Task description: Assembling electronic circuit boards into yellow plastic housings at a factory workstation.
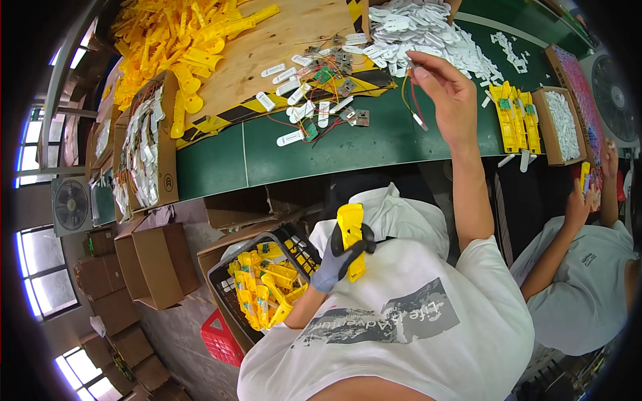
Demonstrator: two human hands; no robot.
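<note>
My left hand, in a grey and black glove, is closed round a yellow plastic housing held upright in front of my shirt. Bare and raised over the green bench, my right hand pinches a small part with wires between thumb and fingertips. Red and yellow leads hang from it, ending in a white plug. The part itself is mostly hidden by the fingers. To the left of that hand lie loose circuit boards with wires, among several white plastic covers.
Yellow housings heap up on the wooden board at the back left. White pieces pile at the back. A black crate of yellow housings stands beside me. On the right, a co-worker's hand holds a yellow piece near a box.
</note>
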